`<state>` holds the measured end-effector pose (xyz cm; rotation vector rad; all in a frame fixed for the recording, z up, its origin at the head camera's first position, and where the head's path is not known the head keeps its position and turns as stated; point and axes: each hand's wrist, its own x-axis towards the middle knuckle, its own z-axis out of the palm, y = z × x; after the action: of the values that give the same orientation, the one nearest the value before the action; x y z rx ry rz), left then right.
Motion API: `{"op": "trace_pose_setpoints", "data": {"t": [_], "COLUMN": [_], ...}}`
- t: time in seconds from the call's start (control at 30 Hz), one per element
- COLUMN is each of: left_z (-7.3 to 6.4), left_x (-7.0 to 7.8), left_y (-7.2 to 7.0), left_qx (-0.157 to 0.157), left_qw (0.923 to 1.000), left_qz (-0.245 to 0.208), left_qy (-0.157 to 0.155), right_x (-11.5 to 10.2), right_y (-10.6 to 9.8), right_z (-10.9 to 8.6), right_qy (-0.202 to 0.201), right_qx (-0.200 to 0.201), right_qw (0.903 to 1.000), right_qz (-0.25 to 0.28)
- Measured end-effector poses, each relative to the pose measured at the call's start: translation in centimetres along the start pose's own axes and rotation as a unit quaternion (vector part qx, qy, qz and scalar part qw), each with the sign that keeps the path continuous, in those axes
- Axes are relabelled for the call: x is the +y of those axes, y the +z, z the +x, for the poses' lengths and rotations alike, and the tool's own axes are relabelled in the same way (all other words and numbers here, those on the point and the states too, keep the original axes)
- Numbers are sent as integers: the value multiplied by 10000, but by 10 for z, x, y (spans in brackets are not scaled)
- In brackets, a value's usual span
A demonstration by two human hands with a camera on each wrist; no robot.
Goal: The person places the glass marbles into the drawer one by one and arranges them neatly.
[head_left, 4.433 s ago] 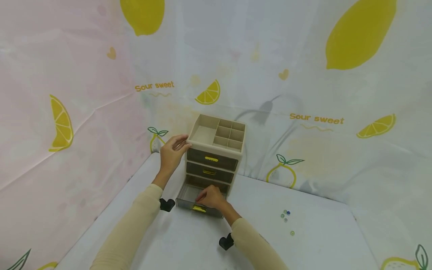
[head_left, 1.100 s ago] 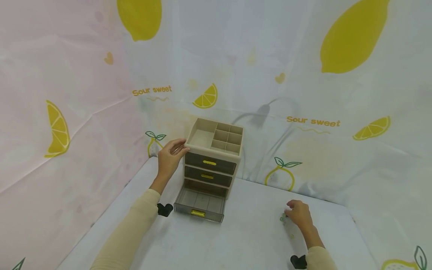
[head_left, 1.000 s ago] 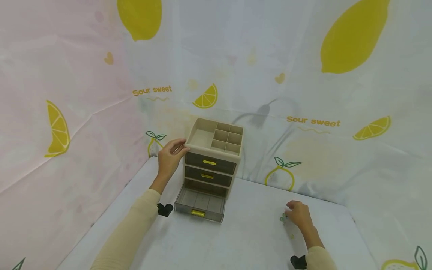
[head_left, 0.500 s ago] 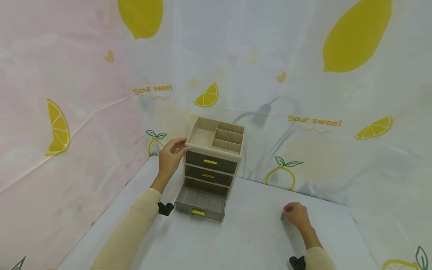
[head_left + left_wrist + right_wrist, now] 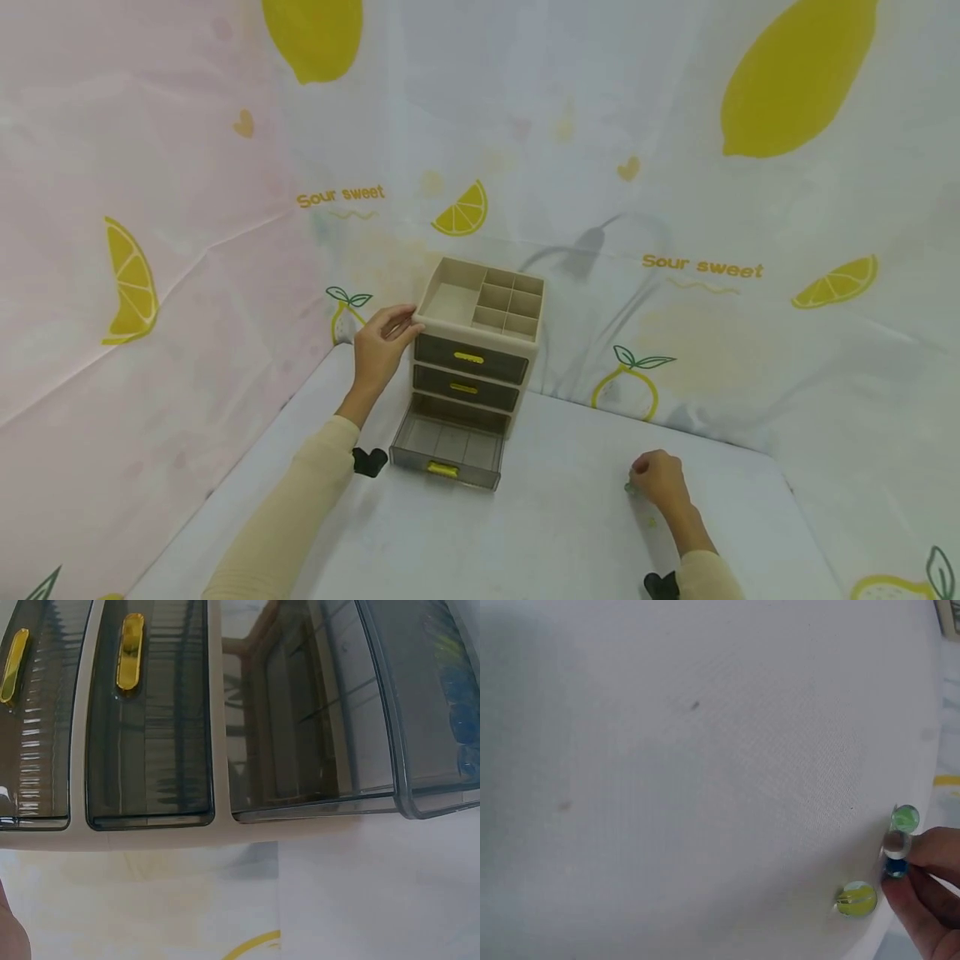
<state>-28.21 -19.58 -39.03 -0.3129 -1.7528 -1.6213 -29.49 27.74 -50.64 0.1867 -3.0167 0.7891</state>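
Note:
My left hand [image 5: 377,350] holds the upper left corner of a beige desktop drawer unit [image 5: 480,333], thumb at the front. Its bottom drawer [image 5: 480,477], smoky and see-through with a yellow handle, is pulled out. Blue rounded shapes [image 5: 463,724] show blurrily at that drawer's front in the left wrist view. Far to the right, my right hand [image 5: 663,479] is down at the table among glass marbles. Thumb and finger pinch a blue marble [image 5: 895,868]; a clear marble [image 5: 897,844] sits against the fingertips. Beside these lie a green marble [image 5: 905,818] and a yellow marble [image 5: 856,898].
Two upper drawers [image 5: 468,358] are closed. An open top tray [image 5: 453,304] has one large and several small compartments. The white table [image 5: 555,517] meets a lemon-print backdrop [image 5: 705,208] behind and at the sides. Black wrist mounts [image 5: 370,462] sit at both wrists.
Since the earliest frame, my right hand has moved from inside the bottom drawer to the marbles on the right. Lately its fingertips have closed together there. My left hand has stayed at the corner.

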Motion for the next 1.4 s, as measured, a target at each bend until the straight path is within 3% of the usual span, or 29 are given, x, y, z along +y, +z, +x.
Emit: {"op": "trace_pose_setpoints", "data": {"t": [0.27, 0.7, 1.13, 1.4], "left_z": [-1, 0, 0, 0], "left_x": [-2, 1, 1, 2], "left_y": [0, 1, 0, 0], "left_qx": [-33, 43, 0, 30], "left_qw": [10000, 10000, 10000, 10000], "left_qz": [56, 54, 84, 79], "left_qy": [7, 14, 29, -20], "right_x": [0, 4, 9, -2], "right_y": [1, -1, 2, 0], "right_z": [-2, -4, -4, 0], "right_qy": [-101, 316, 212, -249], "right_qx": [85, -85, 91, 606], "right_qw": [9999, 9993, 9996, 9978], "right_qz": [-90, -170, -131, 2]}}
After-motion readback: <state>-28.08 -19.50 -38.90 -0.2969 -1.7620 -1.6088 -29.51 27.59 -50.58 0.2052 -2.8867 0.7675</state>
